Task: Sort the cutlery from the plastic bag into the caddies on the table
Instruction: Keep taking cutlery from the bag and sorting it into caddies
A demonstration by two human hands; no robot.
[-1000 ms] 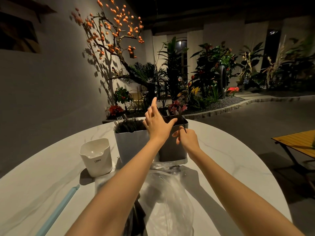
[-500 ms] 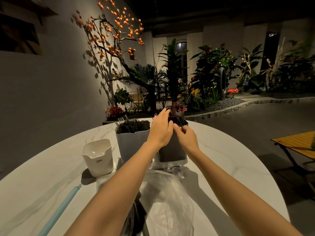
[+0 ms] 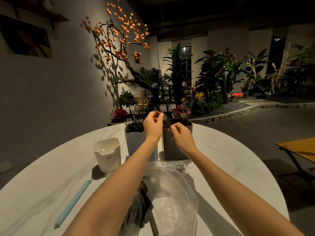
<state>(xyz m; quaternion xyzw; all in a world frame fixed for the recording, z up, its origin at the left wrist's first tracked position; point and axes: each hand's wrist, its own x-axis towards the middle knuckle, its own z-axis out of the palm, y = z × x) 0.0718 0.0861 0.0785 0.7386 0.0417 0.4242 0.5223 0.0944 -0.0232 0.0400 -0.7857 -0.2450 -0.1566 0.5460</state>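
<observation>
Both arms reach forward across the white marble table (image 3: 230,160) toward two tall caddies at its far side. The left hand (image 3: 153,125) is raised above the gap between them, its fingers curled and pinching a few dark cutlery pieces (image 3: 165,120) near the rim of the dark grey caddy (image 3: 172,147); what kind they are is too dim to tell. The right hand (image 3: 181,136) sits just in front of that caddy's rim, thumb and forefinger pinched together at the lower tip of the same dark pieces. To the left, the light grey caddy (image 3: 134,143) is packed with dark forks (image 3: 134,126). Further left stands a small white caddy (image 3: 107,155), and near the table's left edge lies a pale blue stick (image 3: 73,203). Close to the camera, between the forearms, the clear plastic bag (image 3: 172,198) lies crumpled with more dark cutlery (image 3: 141,210) at its left side
</observation>
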